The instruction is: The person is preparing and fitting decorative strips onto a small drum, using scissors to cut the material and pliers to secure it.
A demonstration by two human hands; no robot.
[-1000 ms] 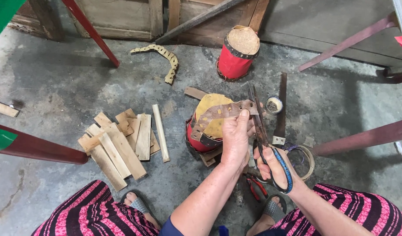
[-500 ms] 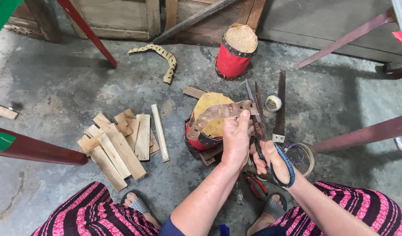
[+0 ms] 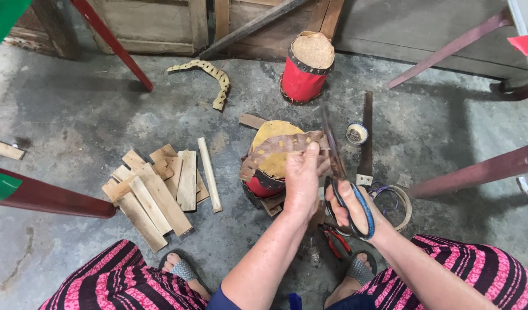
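Scissors with long dark blades and a blue-and-black handle are gripped in the right hand, fingers through the loops, the blades pointing away and blurred, so it cannot be told whether they are parted. Just beside them, the left hand is closed on a perforated brown leather strip, thumb on top; the strip curves leftward and droops over a small red drum with a yellowish skin head, which stands on the grey concrete floor directly in front of the hands.

Nearest the camera, knees in pink-and-black striped fabric are seen, and sandalled feet below the arms. Red-handled pliers lie between the feet, and a coil of thin cord rests just right of the right hand.

To the left, a heap of flat pale wooden slats is spread on the floor — one narrow stick lies apart at its right edge.

Further off, a small round tin holds something dark and grainy; a dark flat metal bar lies just beside it. Beyond — a second red drum with a light skin top stands upright near the wooden wall, and a second curved punched leather strip lies to its left.
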